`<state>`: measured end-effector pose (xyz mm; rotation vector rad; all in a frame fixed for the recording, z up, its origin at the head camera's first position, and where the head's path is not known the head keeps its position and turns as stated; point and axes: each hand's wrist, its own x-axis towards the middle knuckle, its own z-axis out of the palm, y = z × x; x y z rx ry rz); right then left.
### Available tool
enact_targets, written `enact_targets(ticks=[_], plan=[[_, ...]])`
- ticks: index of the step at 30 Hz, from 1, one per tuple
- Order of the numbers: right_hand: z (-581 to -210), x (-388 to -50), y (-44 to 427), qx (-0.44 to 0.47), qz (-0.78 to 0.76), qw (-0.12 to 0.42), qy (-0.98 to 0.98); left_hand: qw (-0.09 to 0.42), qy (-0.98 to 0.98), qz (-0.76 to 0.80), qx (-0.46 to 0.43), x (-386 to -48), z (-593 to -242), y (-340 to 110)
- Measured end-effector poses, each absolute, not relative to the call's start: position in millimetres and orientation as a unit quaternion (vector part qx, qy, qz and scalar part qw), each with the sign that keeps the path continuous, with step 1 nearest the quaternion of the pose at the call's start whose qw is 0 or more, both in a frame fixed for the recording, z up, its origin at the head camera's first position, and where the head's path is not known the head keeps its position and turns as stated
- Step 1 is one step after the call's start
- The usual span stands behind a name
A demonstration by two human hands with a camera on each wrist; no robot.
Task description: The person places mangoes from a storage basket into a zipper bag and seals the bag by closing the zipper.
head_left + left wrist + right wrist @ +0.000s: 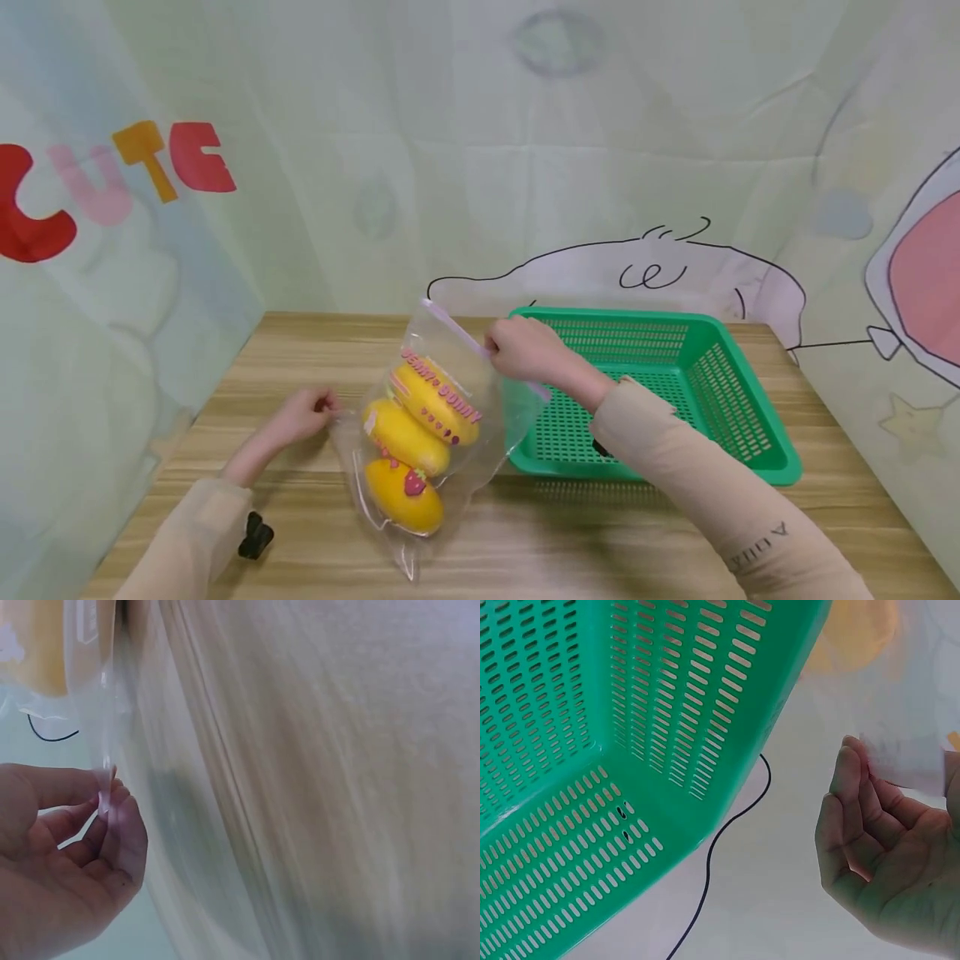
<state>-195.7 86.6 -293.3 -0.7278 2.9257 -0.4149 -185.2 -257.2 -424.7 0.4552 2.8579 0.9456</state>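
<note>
A clear zip bag [487, 467] with pink lettering and a lilac zip strip holds three yellow mangoes [405, 496], stacked one above another. At the bag's lower left side, my left hand [303, 414] pinches a corner of the plastic. The left wrist view shows that hand [82, 855] with thumb and fingertips meeting on the bag's edge. My right hand [525, 348] grips the bag near the zip strip at its upper right. In the right wrist view, the hand [892, 832] has curled fingers at the plastic's edge. The bag hangs tilted in front of the basket's left side.
A green plastic basket [750, 392] with slotted walls stands on the right of the wooden table [300, 500], beneath my right forearm. A printed cloth backdrop [337, 167] rises behind the table and at both sides.
</note>
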Motion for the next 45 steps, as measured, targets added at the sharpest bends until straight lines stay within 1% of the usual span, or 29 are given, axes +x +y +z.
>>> enact_targets(ticks=[6,16,24,36,40,45], plan=[[-293.2,-204.9,79.6,-0.223,-0.121,0.065,0.965,0.042,0.938,0.307,0.153,-174.2,-421.3,-266.5],[-291.1,-216.8,69.0,-0.209,-0.114,0.068,0.969,0.119,0.915,0.364,0.127,-148.0,-415.3,-281.8],[-289.5,-221.1,64.8,-0.210,-0.090,0.069,0.971,0.177,0.894,0.405,0.073,-131.4,-416.3,-285.8],[-292.7,-228.1,58.2,-0.225,-0.077,0.068,0.969,0.219,0.871,0.437,0.052,-117.8,-421.6,-296.4],[-292.5,-231.1,54.2,-0.232,-0.065,0.079,0.967,0.237,0.864,0.442,0.048,-113.3,-422.5,-297.3],[-292.8,-234.7,49.0,-0.232,-0.056,0.091,0.967,0.239,0.863,0.443,0.045,-108.2,-423.7,-293.6]])
